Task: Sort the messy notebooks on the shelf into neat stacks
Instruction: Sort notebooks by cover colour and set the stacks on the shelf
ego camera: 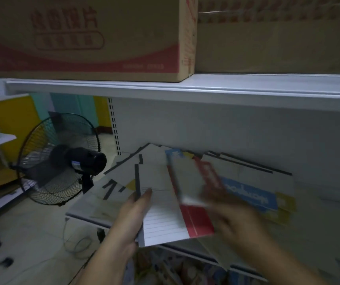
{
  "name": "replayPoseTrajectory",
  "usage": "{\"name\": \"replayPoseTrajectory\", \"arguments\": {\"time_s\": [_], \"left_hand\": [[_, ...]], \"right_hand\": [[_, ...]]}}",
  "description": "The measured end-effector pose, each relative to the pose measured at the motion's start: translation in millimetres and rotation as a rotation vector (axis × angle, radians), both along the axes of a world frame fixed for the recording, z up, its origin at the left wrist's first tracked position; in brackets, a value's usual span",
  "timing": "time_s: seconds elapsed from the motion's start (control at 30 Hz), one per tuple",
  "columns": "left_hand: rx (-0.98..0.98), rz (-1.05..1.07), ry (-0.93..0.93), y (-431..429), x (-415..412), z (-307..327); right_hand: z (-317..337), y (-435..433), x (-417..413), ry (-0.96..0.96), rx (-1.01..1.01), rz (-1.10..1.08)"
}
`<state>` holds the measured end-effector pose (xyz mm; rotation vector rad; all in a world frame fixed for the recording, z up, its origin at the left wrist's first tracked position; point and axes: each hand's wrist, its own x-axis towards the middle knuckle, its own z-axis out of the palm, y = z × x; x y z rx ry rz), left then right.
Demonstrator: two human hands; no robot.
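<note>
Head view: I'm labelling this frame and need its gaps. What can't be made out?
Head view only:
- Right hand: motion blur hides whether its grip closes on the red-and-white notebook.
- Blue-banded notebook: lettering too blurred to read.
- Brown cardboard box: top cut by the frame's upper edge.

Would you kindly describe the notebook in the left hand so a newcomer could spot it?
Under the cardboard boxes, a white shelf carries scattered notebooks. The left hand grips a notebook over its front edge; it alone shows ruled lines.

On lower shelf (86,212), notebooks (237,171) strewn askew, overlapping; upper shelf (185,87) carries two cardboard boxes (82,48) side by side.
</note>
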<state>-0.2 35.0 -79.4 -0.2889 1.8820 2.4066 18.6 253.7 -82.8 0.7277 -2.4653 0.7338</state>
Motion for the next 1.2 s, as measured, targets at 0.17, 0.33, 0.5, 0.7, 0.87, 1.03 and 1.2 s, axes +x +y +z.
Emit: {"name": "replayPoseTrajectory", "arguments": {"time_s": [0.17, 0.33, 0.5, 0.7, 0.87, 1.03, 1.2], "left_hand": [[-0.027, -0.068, 0.019, -4, 0, -9], [0.002, -0.212, 0.057, -10, 2, -14], [0.032, -0.372, 0.083, 13, 8, -14], [0.098, -0.458, -0.035, 78, 38, -23], [0.068, -0.519, -0.119, 144, 65, -18], [0.037, -0.609, -0.128, 239, 116, -16], [0.062, -0.816, -0.224, 329, 162, -29]], "right_hand": [[-11, -29, 21, -0.147, 0.304, 0.219], [1, -19, 26, -0.326, -0.320, -0.196], [10, -7, 40, -0.789, -0.795, -0.244], [-11, 31, 81, -0.777, -1.020, -0.452], [-15, 89, 128, -0.748, -1.121, -0.568], [-15, 165, 192, -0.726, -1.177, -0.595], [-25, 237, 253, -0.637, -1.298, -0.625]]}}
